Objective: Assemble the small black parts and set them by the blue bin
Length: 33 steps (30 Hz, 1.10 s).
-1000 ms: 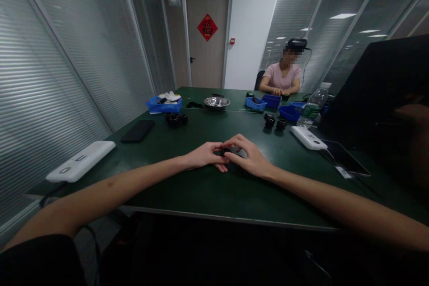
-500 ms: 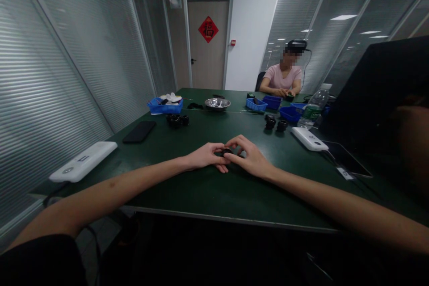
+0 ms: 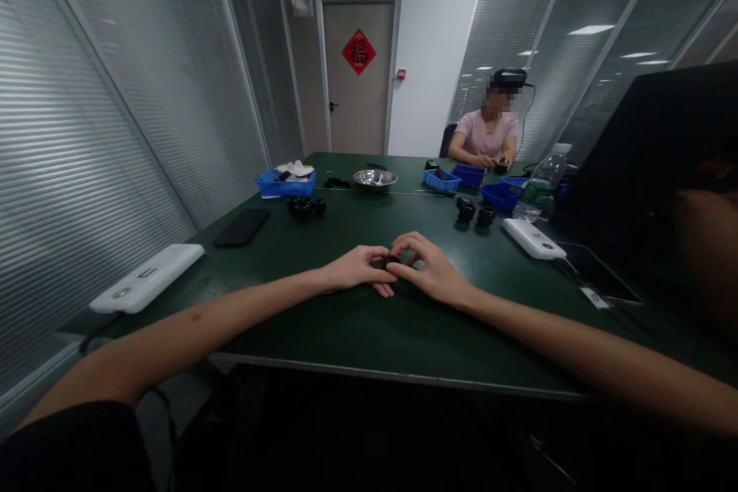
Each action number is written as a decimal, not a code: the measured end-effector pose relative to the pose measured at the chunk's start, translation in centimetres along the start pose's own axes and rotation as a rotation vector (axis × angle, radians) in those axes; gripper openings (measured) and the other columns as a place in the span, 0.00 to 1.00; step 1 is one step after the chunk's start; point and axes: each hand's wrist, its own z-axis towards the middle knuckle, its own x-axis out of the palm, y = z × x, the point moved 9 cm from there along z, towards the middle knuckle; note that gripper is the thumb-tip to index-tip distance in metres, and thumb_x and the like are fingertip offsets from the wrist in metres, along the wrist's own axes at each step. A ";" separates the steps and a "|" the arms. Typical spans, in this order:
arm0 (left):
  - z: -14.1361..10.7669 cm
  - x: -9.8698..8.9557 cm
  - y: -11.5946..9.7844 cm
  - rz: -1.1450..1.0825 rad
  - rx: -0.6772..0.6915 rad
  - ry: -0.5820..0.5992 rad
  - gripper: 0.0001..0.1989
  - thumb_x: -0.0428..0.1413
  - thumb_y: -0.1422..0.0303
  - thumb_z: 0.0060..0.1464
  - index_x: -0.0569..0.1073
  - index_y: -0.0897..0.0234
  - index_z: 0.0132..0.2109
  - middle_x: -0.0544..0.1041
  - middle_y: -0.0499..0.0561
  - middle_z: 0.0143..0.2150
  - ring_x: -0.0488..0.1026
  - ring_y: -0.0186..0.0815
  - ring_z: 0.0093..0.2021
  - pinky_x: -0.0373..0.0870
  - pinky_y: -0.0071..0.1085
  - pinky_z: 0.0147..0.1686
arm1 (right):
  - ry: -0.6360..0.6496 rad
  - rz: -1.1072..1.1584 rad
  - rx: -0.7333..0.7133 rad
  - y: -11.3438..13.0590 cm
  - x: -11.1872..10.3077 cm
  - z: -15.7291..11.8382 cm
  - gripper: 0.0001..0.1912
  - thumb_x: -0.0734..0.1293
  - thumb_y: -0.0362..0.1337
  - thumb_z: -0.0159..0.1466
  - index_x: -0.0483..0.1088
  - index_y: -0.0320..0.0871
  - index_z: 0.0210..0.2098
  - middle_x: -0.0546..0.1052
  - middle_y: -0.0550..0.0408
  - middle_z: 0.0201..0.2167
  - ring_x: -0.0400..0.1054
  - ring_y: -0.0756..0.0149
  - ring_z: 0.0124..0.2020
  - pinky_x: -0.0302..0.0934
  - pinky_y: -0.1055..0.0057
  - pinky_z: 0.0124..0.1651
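Note:
A small round black part (image 3: 393,262) sits between my two hands over the green table (image 3: 346,338), largely covered by fingers, so its exact kind cannot be made out. From the left, my left hand (image 3: 358,267) closes on it with thumb and forefinger; its lower fingers are curled near the tabletop. My right hand (image 3: 430,267) pinches the same part from the right, fingers arched over it and thumb in front. Beyond my hands, several similar-looking black round parts stand in a left cluster (image 3: 305,207) and a right cluster (image 3: 473,211).
Farther back are a metal bowl (image 3: 375,181), a filled blue basket (image 3: 285,185) and blue bins (image 3: 500,197). A phone (image 3: 242,227) and white power bank (image 3: 147,277) lie left; a bottle (image 3: 540,186), another power bank (image 3: 533,239) and tablet (image 3: 600,271) right. A co-worker (image 3: 487,133) sits opposite.
My hands keep the same grip on the black part, with hardly any visible movement. The whole view has shifted very slightly.

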 end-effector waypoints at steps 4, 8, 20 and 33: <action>0.0 0.1 0.0 -0.009 -0.012 -0.004 0.30 0.70 0.64 0.51 0.71 0.70 0.57 0.80 0.55 0.41 0.83 0.40 0.36 0.80 0.37 0.42 | 0.079 0.030 -0.053 0.7 0.2 -0.2 0.11 0.67 0.43 0.71 0.74 0.48 0.51 0.70 0.48 0.54 0.70 0.58 0.51 0.71 0.60 0.48; 0.0 0.1 -0.2 -0.017 -0.014 -0.005 0.29 0.70 0.64 0.51 0.71 0.70 0.57 0.80 0.55 0.42 0.83 0.39 0.36 0.80 0.37 0.42 | 0.121 0.019 -0.087 1.4 0.4 -0.4 0.14 0.63 0.42 0.73 0.73 0.50 0.55 0.70 0.48 0.55 0.69 0.58 0.52 0.70 0.58 0.51; 0.0 0.0 -0.1 -0.019 0.001 0.003 0.29 0.70 0.64 0.52 0.71 0.71 0.57 0.80 0.57 0.42 0.83 0.40 0.36 0.80 0.38 0.42 | 0.106 0.005 -0.088 1.3 0.4 -0.3 0.14 0.63 0.43 0.73 0.73 0.49 0.54 0.71 0.47 0.54 0.69 0.57 0.53 0.70 0.56 0.53; 0.0 0.1 -0.1 -0.009 0.005 0.011 0.29 0.69 0.64 0.53 0.70 0.71 0.57 0.79 0.56 0.42 0.83 0.39 0.35 0.80 0.37 0.42 | 0.111 -0.016 -0.092 1.2 0.5 -0.4 0.14 0.62 0.43 0.74 0.72 0.49 0.55 0.70 0.47 0.55 0.69 0.57 0.53 0.70 0.57 0.53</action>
